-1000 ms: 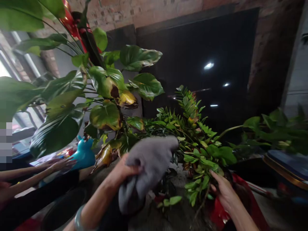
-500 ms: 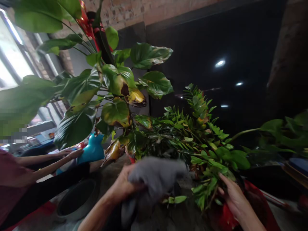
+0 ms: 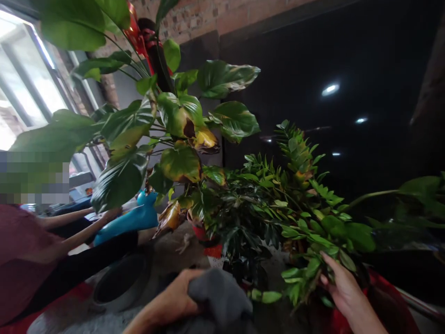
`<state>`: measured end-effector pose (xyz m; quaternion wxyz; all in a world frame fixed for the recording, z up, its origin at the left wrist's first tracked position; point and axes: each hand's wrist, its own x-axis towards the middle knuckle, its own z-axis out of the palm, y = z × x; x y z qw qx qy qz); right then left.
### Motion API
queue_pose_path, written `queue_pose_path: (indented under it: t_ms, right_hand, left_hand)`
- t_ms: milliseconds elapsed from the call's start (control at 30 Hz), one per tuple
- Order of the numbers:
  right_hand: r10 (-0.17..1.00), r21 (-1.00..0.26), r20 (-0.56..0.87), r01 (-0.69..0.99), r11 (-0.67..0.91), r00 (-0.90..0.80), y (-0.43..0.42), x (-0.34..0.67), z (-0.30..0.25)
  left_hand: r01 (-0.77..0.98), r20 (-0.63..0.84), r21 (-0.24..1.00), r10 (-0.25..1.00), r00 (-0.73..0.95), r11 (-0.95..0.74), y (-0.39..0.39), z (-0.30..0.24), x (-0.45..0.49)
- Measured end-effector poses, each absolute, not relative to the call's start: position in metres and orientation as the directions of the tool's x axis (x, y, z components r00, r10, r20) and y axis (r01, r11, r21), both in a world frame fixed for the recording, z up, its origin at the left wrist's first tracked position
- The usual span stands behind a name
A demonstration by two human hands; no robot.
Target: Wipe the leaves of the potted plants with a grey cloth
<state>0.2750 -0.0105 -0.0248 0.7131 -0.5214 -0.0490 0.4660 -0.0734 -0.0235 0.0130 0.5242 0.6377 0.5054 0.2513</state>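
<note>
My left hand (image 3: pixel 175 299) is closed on a bunched grey cloth (image 3: pixel 222 294) low in the middle of the view. On the right, my right hand (image 3: pixel 342 287) has its fingers around a leafy green stem (image 3: pixel 306 276) of a bushy plant with small glossy leaflets. The plant's foliage (image 3: pixel 264 185) spreads up and to the left from there. Part of the grip is hidden by leaves. Just above the cloth hangs a darker clump of leaves (image 3: pixel 248 241). A few loose-looking light green leaves (image 3: pixel 266 297) lie between cloth and stem.
A tall large-leaved plant (image 3: pixel 181 162) with browned, yellow leaves stands at left centre. Another person (image 3: pixel 28 260) at the left holds a blue rounded object (image 3: pixel 139 218). A dark round tub (image 3: pixel 120 283) sits below. Behind rises a shiny black panel (image 3: pixel 313 60).
My left hand has moved down with the cloth, uncovering a red pot and dark leaves. My right hand stays at the stem. The other person's blue object has tilted over.
</note>
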Motion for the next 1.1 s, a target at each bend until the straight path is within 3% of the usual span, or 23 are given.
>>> queue_pose_path:
  t_ms: [133, 200, 267, 333, 433, 500, 567, 700, 767, 867, 933, 1000, 1100]
  right_hand:
    - [0.723, -0.791, -0.403, -0.611, 0.033, 0.561, -0.008, 0.277, -0.029]
    - [0.73, -0.792, -0.388, -0.609, 0.049, 0.563, -0.006, 0.275, -0.03]
    - [0.736, -0.796, -0.366, -0.601, 0.07, 0.57, -0.004, 0.273, -0.032]
    - [0.747, -0.802, -0.347, -0.592, 0.076, 0.567, -0.004, 0.272, -0.035]
    - [0.76, -0.81, -0.342, -0.583, 0.06, 0.553, -0.006, 0.276, -0.039]
    - [0.759, -0.814, -0.344, -0.579, 0.052, 0.552, -0.009, 0.279, -0.04]
    - [0.758, -0.817, -0.343, -0.574, 0.051, 0.555, -0.011, 0.281, -0.04]
    - [0.771, -0.824, -0.328, -0.564, 0.049, 0.546, -0.012, 0.279, -0.036]
    - [0.779, -0.827, -0.32, -0.56, 0.048, 0.54, -0.012, 0.278, -0.035]
    - [0.797, -0.831, -0.301, -0.553, 0.05, 0.524, -0.013, 0.278, -0.036]
    - [0.806, -0.833, -0.292, -0.551, 0.05, 0.515, -0.014, 0.28, -0.038]
    - [0.807, -0.834, -0.291, -0.55, 0.049, 0.513, -0.016, 0.283, -0.04]
    - [0.804, -0.835, -0.278, -0.546, 0.07, 0.526, -0.018, 0.285, -0.041]
  left_hand:
    - [0.058, 0.046, 0.997, 0.998, -0.04, -0.044, 0.005, 0.072, -0.075]
    - [-0.075, 0.068, 0.993, 0.97, -0.235, -0.088, 0.025, 0.08, -0.064]
    - [-0.116, 0.037, 0.99, 0.948, -0.315, -0.077, 0.036, 0.067, -0.048]
    - [-0.07, -0.029, 0.997, 0.974, -0.226, 0.013, 0.034, 0.04, -0.034]
    - [0.039, -0.244, 0.97, 0.952, 0.185, 0.241, 0.013, 0.006, -0.03]
    - [0.099, -0.288, 0.958, 0.904, 0.315, 0.271, 0.0, 0.005, -0.038]
    - [0.076, -0.196, 0.98, 0.942, 0.274, 0.182, -0.003, 0.026, -0.047]
    - [-0.198, 0.022, 0.98, 0.998, 0.063, -0.009, 0.014, 0.09, -0.04]
    - [-0.303, 0.02, 0.953, 1.0, -0.008, -0.022, 0.026, 0.103, -0.02]
    - [-0.312, -0.058, 0.949, 0.998, -0.026, 0.047, 0.035, 0.082, 0.01]
    - [-0.232, -0.14, 0.96, 0.987, 0.083, 0.155, 0.032, 0.051, 0.021]
    - [-0.124, -0.226, 0.953, 0.922, 0.314, 0.276, 0.024, 0.025, 0.021]
    - [0.015, -0.212, 0.97, 0.811, 0.545, 0.243, 0.014, 0.025, 0.014]
